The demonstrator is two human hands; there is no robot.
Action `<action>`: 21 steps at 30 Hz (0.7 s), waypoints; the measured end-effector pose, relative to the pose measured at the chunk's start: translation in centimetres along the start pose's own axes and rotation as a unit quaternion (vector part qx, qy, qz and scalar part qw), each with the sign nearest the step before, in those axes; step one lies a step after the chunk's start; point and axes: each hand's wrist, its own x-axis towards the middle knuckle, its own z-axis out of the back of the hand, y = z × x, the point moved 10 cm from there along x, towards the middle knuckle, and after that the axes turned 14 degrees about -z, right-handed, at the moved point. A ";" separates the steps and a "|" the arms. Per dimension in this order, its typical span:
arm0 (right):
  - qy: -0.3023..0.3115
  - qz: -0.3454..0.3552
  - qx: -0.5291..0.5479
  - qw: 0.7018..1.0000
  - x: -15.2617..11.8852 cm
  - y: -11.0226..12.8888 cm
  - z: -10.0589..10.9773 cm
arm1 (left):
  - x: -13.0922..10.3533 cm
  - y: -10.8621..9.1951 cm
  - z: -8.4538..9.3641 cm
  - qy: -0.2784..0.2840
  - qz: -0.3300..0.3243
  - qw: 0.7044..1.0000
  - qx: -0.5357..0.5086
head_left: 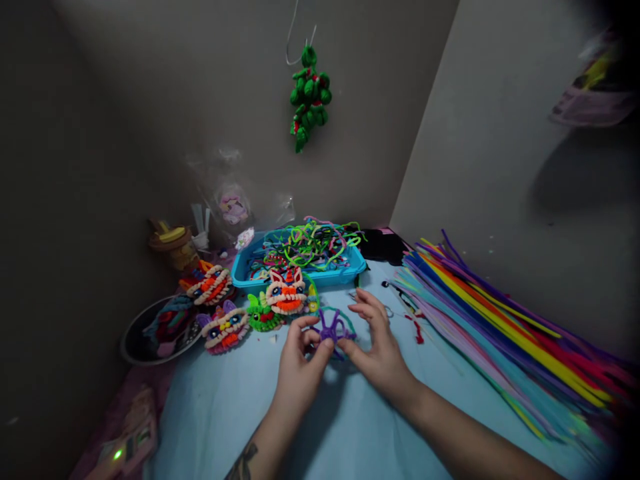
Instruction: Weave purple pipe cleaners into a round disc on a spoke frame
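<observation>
Two forearms point(437, 417) slant inward from the near side over pale-blue covering point(210, 413). Between the hands, nearer than the glossy blue tray point(300, 280), sits a fuzzy purple spoked piece point(329, 328); the left hand point(299, 363) pinches it, while the right hand point(376, 347), fingers spread wide, touches its right side with the thumb.

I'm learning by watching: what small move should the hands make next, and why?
Perhaps curl the right hand inward to grip the purple piece: the left hand pinches it, while the right thumb is near its edge and the right fingers are spread away.
</observation>
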 end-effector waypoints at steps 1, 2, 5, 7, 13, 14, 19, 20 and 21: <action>-0.004 0.020 -0.006 1.000 -0.2 0.5 0.1 | 0.0 0.1 0.0 0.001 0.000 1.000 -0.001; -0.005 0.040 -0.016 0.999 -0.4 1.0 0.2 | 0.0 0.1 0.0 0.003 -0.001 1.000 0.000; -0.026 0.095 -0.047 0.994 -0.9 2.3 0.7 | 0.0 0.4 0.2 -0.004 -0.009 1.000 0.010; -0.001 0.135 -0.045 0.990 -1.3 3.4 0.5 | 0.0 0.5 0.7 -0.020 -0.021 0.999 0.023; 0.318 0.253 0.016 0.913 -4.1 7.1 -3.3 | 0.1 0.7 2.1 -0.070 -0.035 0.995 0.055; 0.331 0.237 0.033 0.913 -4.0 7.1 -3.2 | 0.1 0.8 2.1 -0.070 -0.032 0.996 0.054; 0.257 0.092 0.161 0.948 -1.2 4.0 -1.3 | 0.1 0.9 1.6 -0.045 -0.024 0.997 0.064; 0.212 0.063 0.162 0.962 -0.5 3.1 -0.7 | 0.1 0.8 1.5 -0.042 -0.025 0.996 0.068; 0.160 0.044 0.144 0.976 -0.1 2.3 -0.1 | 0.1 0.8 1.4 -0.039 -0.025 0.996 0.072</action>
